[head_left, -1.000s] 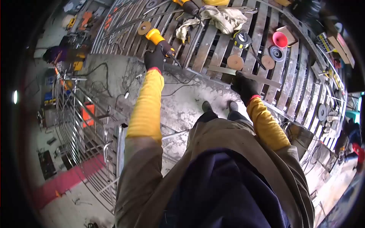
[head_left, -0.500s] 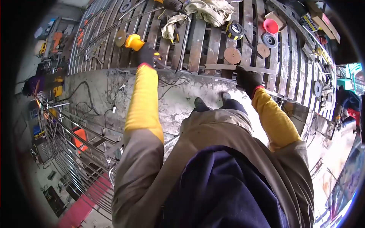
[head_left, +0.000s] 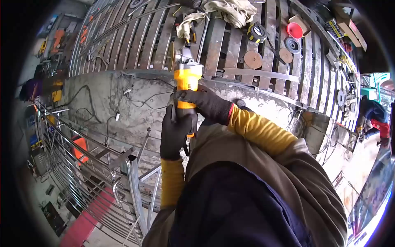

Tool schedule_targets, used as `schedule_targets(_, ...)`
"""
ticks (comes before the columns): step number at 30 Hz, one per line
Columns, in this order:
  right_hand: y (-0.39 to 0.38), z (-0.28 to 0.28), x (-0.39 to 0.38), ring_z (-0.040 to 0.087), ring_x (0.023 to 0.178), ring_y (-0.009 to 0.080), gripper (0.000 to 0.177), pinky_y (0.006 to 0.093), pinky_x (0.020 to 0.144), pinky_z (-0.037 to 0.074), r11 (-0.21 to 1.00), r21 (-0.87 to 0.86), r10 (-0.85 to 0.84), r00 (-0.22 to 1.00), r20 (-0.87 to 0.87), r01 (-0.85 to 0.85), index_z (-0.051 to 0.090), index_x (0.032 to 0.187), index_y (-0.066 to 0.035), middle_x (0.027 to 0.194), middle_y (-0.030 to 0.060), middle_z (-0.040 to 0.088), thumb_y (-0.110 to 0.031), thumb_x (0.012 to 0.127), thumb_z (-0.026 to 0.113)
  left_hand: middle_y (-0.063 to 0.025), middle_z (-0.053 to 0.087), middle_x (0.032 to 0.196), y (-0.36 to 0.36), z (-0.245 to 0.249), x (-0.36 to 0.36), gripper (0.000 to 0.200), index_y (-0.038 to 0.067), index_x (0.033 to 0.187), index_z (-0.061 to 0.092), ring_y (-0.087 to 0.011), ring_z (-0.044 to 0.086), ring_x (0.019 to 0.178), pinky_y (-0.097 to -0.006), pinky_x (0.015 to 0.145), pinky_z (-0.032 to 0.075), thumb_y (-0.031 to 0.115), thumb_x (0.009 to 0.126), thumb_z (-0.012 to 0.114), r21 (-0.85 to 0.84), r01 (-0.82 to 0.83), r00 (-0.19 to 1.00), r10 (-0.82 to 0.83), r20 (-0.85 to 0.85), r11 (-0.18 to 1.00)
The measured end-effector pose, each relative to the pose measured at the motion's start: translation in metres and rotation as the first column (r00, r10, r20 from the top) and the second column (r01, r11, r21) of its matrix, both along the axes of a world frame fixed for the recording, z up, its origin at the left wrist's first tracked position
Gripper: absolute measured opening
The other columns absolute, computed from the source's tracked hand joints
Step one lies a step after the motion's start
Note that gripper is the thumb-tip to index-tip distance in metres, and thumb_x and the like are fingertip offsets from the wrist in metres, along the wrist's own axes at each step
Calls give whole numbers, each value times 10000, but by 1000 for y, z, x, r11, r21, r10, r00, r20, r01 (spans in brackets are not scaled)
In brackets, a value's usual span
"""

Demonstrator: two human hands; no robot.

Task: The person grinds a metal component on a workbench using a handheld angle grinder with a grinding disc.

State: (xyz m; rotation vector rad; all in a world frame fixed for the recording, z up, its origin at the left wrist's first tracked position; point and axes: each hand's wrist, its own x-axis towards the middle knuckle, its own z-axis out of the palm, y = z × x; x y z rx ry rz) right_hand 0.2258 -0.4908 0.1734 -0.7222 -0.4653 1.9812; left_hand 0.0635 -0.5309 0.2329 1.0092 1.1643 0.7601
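Note:
Above the floor, just off the slatted bench's near edge, I hold a yellow-and-black angle grinder (head_left: 187,76), its head toward the bench and its disc seen nearly edge-on. My left hand (head_left: 176,132), in a dark glove, is wrapped round the rear of the body. Closer to the head, my gloved right hand (head_left: 207,103) grips the yellow housing from the right. A flat metal strip (head_left: 263,74) lies across the slats, apart from both hands. Behind it rest two brown discs, the larger disc (head_left: 253,59) on the left.
The slatted metal bench (head_left: 214,49) also carries a tape measure (head_left: 257,32), a red cup-like piece (head_left: 294,30), a grey wheel (head_left: 292,45) and a crumpled cloth (head_left: 232,11). Metal railings (head_left: 88,164) stand at lower left. Another person (head_left: 374,113) is at far right.
The grinder has come off the bench toward my body and turned upright in view. My right hand has let go of the metal strip and moved left onto the grinder.

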Motion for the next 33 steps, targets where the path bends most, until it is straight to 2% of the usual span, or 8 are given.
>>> schedule_targets(8, -16, -5, 6, 726, 1046, 303, 394, 445, 974, 602, 991, -127, -53, 997, -55, 46, 606, 1226, -14, 1138, 131, 704, -134, 895, 784, -16, 669, 1036, -57, -24, -14, 441, 48, 1321, 568, -99, 643, 855, -287, 723, 540, 158, 939, 760, -253, 102, 994, -106, -2, 962)
schedule_targets(13, -19, -1, 8, 736, 1004, 288, 401, 419, 959, 607, 989, -151, -13, 996, -91, -1, 616, 1205, -7, 1104, 119, 714, -159, 893, 817, -55, 692, 951, -56, -13, -5, 371, 45, 1219, 595, -117, 669, 816, -303, 692, 533, 208, 937, 772, -58, 199, 874, -204, -442, 978)
schedule_targets(18, -18, 0, 29, 727, 1028, 230, 345, 388, 957, 587, 994, -112, 29, 995, 98, -18, 655, 1233, -13, 1150, 103, 732, -182, 953, 765, -84, 703, 944, -63, -6, 8, 398, 35, 1236, 595, -174, 699, 803, -335, 678, 545, 204, 928, 782, 58, 205, 861, -151, -486, 977)
schedule_targets(24, -33, 18, 63, 695, 1081, 166, 451, 353, 975, 559, 983, -59, 185, 951, 249, -176, 677, 1289, -37, 1191, 80, 734, -281, 934, 810, -193, 734, 1015, -47, -20, 94, 560, 13, 1200, 607, -346, 751, 922, -430, 775, 584, 222, 745, 860, 374, 53, 620, 263, -739, 926)
schedule_targets(27, -29, -3, 90, 687, 1140, 197, 478, 366, 1009, 542, 951, 43, 264, 876, 405, -306, 675, 1314, -45, 1249, 91, 731, -293, 931, 819, -181, 734, 958, -40, -28, 108, 577, 13, 1180, 610, -359, 742, 881, -436, 746, 576, 228, 713, 873, 354, -125, 762, 318, -564, 927)
schedule_targets(29, -31, -15, 120, 670, 1180, 286, 417, 425, 1060, 501, 772, 451, 8, 716, 699, -448, 693, 1298, -78, 1266, 109, 723, -267, 936, 782, -176, 737, 999, -47, -32, 93, 617, 3, 1200, 616, -308, 738, 885, -418, 779, 583, 243, 700, 887, 279, -78, 730, 245, -638, 957)
schedule_targets(31, -17, -15, 151, 629, 1167, 359, 315, 480, 1047, 466, 679, 419, -449, 110, 887, -602, 730, 1216, -115, 1222, 107, 712, -246, 929, 732, -165, 735, 956, -52, -32, 82, 614, 5, 1219, 624, -292, 732, 831, -404, 757, 585, 238, 713, 882, 190, -123, 710, 220, -668, 974)
schedule_targets(33, 2, -13, 175, 620, 1092, 336, 284, 486, 980, 455, 727, 325, -486, -119, 866, -604, 762, 1125, -154, 1073, 95, 699, -254, 862, 726, -150, 741, 922, -55, -31, 74, 602, 8, 1243, 637, -285, 741, 797, -389, 732, 589, 235, 737, 873, 99, -172, 753, 196, -629, 980)
